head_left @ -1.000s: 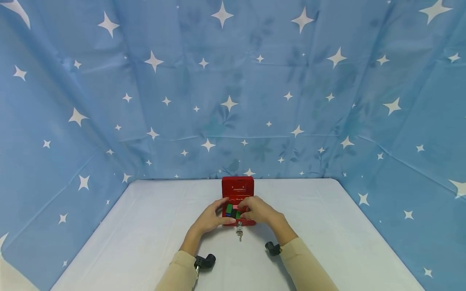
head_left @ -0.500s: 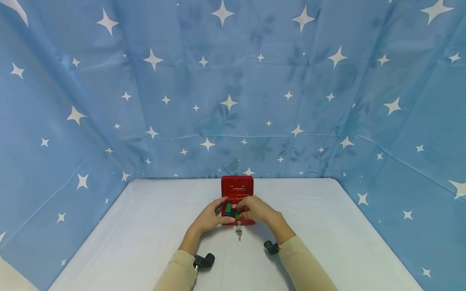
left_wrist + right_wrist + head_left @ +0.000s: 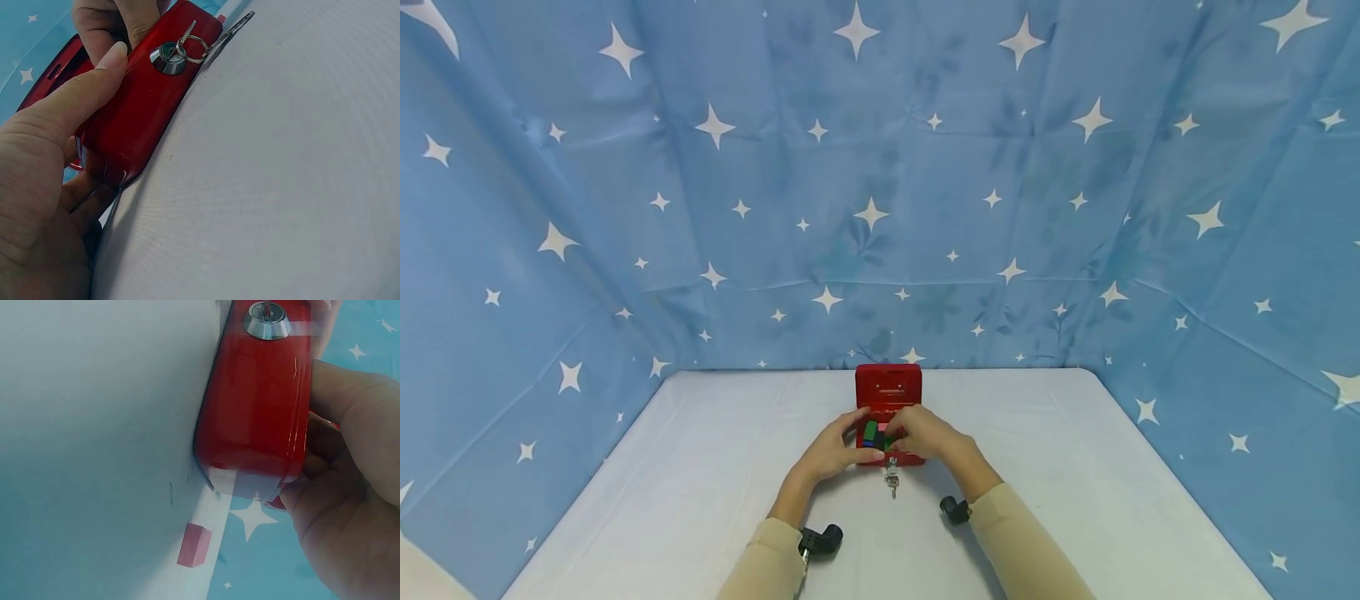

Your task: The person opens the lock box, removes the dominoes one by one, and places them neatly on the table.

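Note:
A red metal cash box (image 3: 889, 383) stands on the white table with its lid raised. My left hand (image 3: 831, 452) holds the box's left side, the thumb over the front rim and the fingers around the side. My right hand (image 3: 927, 433) reaches in over the right side with bent fingers; its fingertips are among the blocks, and the wrist views hide whether they pinch one. Inside I see a green block (image 3: 870, 430), a pink one (image 3: 883, 426) and some dark and blue ones, partly covered. Keys on a ring (image 3: 892, 481) hang from the front lock (image 3: 167, 58).
In the right wrist view a small pink block (image 3: 194, 545) appears on the table beyond the box's right end; the head view does not show it. A blue star-printed curtain (image 3: 880, 167) surrounds the table (image 3: 700, 500). Small cameras (image 3: 823, 540) sit on both wrists.
My right hand and forearm have shifted slightly left, with the fingers further over the blocks. The left hand and the box have stayed in place.

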{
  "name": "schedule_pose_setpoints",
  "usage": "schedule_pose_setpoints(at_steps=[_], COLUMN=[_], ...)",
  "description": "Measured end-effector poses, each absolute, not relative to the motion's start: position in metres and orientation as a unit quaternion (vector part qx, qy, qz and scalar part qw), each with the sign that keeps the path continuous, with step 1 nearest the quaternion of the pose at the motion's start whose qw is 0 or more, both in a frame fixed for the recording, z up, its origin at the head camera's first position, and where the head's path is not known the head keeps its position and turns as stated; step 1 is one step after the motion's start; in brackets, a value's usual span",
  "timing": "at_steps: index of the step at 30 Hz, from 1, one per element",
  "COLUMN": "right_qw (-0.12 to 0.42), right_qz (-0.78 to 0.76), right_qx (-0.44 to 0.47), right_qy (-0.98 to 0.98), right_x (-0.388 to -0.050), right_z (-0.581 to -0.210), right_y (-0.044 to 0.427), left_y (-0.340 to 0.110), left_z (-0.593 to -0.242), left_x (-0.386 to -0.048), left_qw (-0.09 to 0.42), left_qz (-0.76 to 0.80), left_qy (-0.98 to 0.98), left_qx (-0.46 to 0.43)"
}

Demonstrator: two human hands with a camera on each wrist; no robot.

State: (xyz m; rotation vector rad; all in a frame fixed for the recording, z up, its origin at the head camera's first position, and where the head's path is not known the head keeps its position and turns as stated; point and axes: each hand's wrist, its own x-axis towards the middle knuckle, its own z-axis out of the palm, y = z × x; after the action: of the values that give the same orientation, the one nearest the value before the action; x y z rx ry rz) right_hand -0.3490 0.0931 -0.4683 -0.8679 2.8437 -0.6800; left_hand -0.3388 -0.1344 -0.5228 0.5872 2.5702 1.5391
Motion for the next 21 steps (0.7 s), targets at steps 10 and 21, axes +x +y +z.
schedule_pose_setpoints(at_steps=[10,21], right_qw=[0.043,0.043], right_qz=[-0.193,-0.190], right_qx=[-0.271,-0.245], right_qy=[0.942,0.950], right_x=[-0.3523,-0.3495], right_z=[-0.4699,-0.4664], right_y=[0.0887,0.0835], left_y=[-0.1346,-0.1341], left_z=[-0.5230,-0.5216], left_x=[-0.3389,-0.3377], left_qw=[0.048,0.047], left_qz=[0.505,0.502], left_qy=[0.840,0.842], left_qx=[0.192,0.191])
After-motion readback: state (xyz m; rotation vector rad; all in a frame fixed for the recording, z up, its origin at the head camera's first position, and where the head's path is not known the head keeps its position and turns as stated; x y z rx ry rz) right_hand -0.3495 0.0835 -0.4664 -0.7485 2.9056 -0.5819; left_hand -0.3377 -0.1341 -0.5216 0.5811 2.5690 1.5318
